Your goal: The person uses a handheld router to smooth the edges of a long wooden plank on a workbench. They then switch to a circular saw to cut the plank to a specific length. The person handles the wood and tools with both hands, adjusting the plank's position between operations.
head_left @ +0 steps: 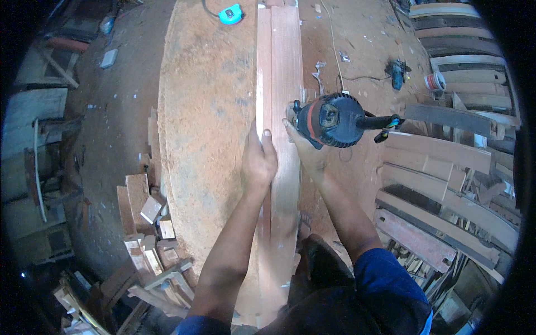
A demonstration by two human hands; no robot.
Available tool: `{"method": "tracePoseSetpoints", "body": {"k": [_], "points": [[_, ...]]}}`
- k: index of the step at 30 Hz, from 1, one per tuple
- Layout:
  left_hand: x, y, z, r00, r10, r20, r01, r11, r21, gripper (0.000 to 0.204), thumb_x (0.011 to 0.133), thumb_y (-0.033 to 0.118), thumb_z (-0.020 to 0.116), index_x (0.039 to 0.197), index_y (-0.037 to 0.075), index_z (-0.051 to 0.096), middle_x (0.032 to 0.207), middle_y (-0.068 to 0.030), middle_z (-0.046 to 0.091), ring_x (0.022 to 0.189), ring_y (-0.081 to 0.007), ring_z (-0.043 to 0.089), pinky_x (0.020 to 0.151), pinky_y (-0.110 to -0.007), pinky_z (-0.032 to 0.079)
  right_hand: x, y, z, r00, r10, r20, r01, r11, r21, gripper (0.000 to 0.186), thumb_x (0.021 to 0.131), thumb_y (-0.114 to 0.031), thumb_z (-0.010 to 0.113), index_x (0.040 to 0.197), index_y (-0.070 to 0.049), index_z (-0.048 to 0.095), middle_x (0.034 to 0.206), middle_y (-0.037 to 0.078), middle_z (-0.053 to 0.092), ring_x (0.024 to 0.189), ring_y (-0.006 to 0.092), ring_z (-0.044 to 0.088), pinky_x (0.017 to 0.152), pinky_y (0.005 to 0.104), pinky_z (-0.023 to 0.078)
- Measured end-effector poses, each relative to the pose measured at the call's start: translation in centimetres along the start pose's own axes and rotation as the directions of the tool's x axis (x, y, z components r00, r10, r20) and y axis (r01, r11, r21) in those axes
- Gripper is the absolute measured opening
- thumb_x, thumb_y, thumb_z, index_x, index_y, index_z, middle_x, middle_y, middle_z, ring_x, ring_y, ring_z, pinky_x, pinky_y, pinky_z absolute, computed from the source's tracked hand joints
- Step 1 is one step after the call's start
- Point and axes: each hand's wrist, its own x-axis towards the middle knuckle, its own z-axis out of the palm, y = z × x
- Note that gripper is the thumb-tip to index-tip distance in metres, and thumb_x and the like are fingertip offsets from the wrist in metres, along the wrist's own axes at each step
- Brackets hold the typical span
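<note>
A long reddish-brown timber beam [286, 72] with a groove along its length runs away from me along the right edge of a dusty board bench [206, 95]. My left hand [261, 161] grips the beam's left side, its thumb lying on top. At the beam's right edge, my right hand [301, 139] is closed on a corded power tool, apparently a router [338, 120], black with a red band. The tool overhangs the right side, and its body hides part of my fingers. Its base and any bit are out of sight.
A turquoise tape measure [230, 14] lies at the bench's far end. Wood offcuts [151, 209] are heaped at the left. Planks [435, 151] are stacked along the right. Another power tool [397, 74], a white tub [435, 82] and a cord [333, 39] are on the dusty floor.
</note>
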Motion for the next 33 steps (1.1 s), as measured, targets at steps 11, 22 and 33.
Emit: {"method": "tracePoseSetpoints", "body": {"k": [11,22,33], "points": [[-0.2,0.7,-0.2,0.999,-0.048,-0.019,0.049,0.996,0.068,0.051,0.113,0.032,0.043,0.154,0.001,0.049,0.136,-0.0325,0.064,0.125,-0.0477,0.064,0.107,-0.050,0.050,5.7,-1.1,1.1,0.993,0.111,-0.039,-0.103,0.980,0.168,0.045,0.093,0.005,0.077,0.136,0.003,0.064,0.138,0.010,0.070,0.117,0.0182,0.070,0.098,0.0319,0.058],[-0.3,0.9,0.1,0.997,-0.057,-0.057,0.063,0.992,0.108,0.050,0.113,0.030,0.045,0.151,0.000,0.052,0.129,-0.0315,0.069,0.120,-0.0462,0.068,0.103,-0.050,0.053,11.2,0.8,1.9,0.981,-0.033,-0.190,0.058,0.990,0.130,0.039,0.082,-0.004,0.091,0.115,0.000,0.070,0.106,0.006,0.078,0.093,0.0149,0.074,0.088,0.0307,0.058],[-0.1,-1.1,0.4,0.995,0.076,-0.061,-0.078,0.996,-0.031,0.051,0.112,0.033,0.043,0.150,0.000,0.053,0.131,-0.0357,0.065,0.120,-0.0522,0.064,0.102,-0.053,0.052,20.5,3.8,2.1,0.881,-0.416,-0.226,0.364,0.900,-0.240,0.077,0.073,-0.025,0.099,0.128,0.002,0.053,0.109,0.011,0.073,0.095,0.0223,0.072,0.090,0.0414,0.058]]}}
